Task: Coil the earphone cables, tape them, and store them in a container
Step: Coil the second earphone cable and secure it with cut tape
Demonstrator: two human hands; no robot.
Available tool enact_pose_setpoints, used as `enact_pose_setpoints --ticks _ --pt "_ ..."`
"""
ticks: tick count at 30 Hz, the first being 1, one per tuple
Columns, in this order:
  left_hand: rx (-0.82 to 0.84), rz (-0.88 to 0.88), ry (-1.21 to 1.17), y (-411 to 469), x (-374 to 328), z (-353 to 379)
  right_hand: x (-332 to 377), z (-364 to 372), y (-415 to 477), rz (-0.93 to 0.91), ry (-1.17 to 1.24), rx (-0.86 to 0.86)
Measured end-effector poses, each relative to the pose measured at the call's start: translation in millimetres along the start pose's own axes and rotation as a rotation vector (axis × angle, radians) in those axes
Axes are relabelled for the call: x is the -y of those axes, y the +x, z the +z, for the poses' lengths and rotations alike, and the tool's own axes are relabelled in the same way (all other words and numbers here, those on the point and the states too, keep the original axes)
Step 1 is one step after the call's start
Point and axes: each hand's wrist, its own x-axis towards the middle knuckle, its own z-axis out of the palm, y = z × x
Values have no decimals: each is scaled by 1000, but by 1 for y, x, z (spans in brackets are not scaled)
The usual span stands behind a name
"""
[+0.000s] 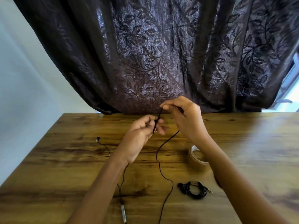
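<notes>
A brown wood-grain table (242, 143) stands against a dark leaf-patterned curtain (161, 54), with a pale wall (24, 78) at its left side. Above the table's middle, the left hand (142, 135) and right hand (184, 117) each have their grip pinched on the plug end of a black earphone cable (159, 167), which trails toward the near edge. A coiled earphone (194, 189) and a tape roll (198, 159) lie right of it.

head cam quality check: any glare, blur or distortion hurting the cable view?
Head view: strong wide-angle bowing at the table edge and curtain; window glare washes the table's right side; right hand and left hand slightly motion-soft; tape roll blurry; thin cable still readable; coiled earphones sharp.
</notes>
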Motion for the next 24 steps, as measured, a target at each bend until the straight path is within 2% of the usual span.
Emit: enact_pose_setpoints --ticks 6,10,13,16,18,21,24 --pt "26 -43 -299 -2 -15 -1 -17 6 -4 89 62 43" --pt "2 4 -510 2 -22 -8 -26 13 -19 120 6 53" --pt "-70 39 -546 7 -21 -14 -24 19 -38 22 -134 84" --pt "-122 46 -537 9 -17 -19 -23 24 -56 -160 -506 138" --pt "-142 44 -515 10 -14 -21 -17 25 -66 -252 -651 214" --pt "-193 34 -481 11 -11 -25 -9 23 -75 -350 -690 294" --pt "-229 29 -412 10 -8 -25 -3 15 -74 -423 -719 275"
